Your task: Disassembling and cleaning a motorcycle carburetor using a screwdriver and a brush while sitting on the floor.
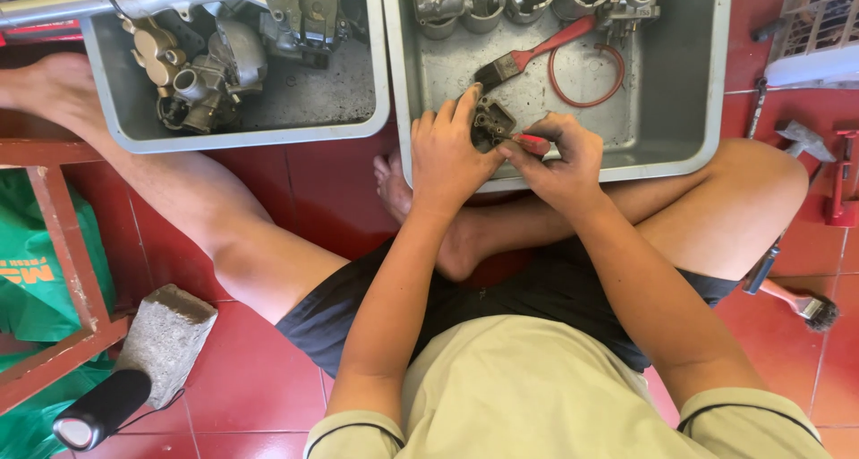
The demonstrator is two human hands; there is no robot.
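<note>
Hands grip at the grey tray [707, 83] rim — left hand [445, 150] grasping metal part [490, 123], right hand [559, 159] pinching red-handled tool [534, 142].

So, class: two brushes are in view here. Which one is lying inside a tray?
The red-handled brush, lying in the right grey tray beside a red ring. The other brush lies on the red floor tiles.

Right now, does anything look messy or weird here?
Nothing looks broken or spilled. The tray floor is grimy, and a hammer and brush lie loose on the red tiles beside the person's knee.
</note>
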